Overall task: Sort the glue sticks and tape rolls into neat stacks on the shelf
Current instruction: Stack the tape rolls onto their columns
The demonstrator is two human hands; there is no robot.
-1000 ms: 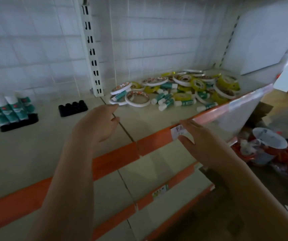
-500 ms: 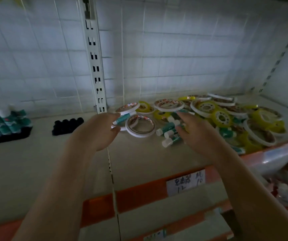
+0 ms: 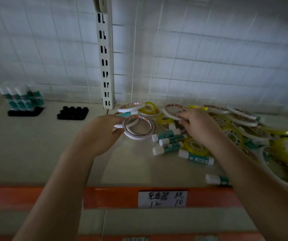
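Note:
A jumbled pile of white and yellow tape rolls (image 3: 235,126) and loose teal glue sticks (image 3: 167,135) covers the right half of the shelf (image 3: 35,153). My left hand (image 3: 101,134) pinches the left rim of a white tape ring (image 3: 139,129) lying at the pile's near left edge. My right hand (image 3: 197,124) has its fingertips on the rim of another white tape roll (image 3: 171,110) a little farther back. Several glue sticks (image 3: 21,98) stand upright in a black holder at the far left.
An empty black holder (image 3: 72,113) sits between the standing sticks and the slotted white upright (image 3: 105,54). The shelf's orange front lip carries a handwritten label (image 3: 162,199). One glue stick (image 3: 216,180) lies near that lip. A white tiled wall closes the back.
Both hands have moved forward from the shelf's front edge into the pile. The left hand has closed on the white tape ring and the right hand has reached a roll behind it.

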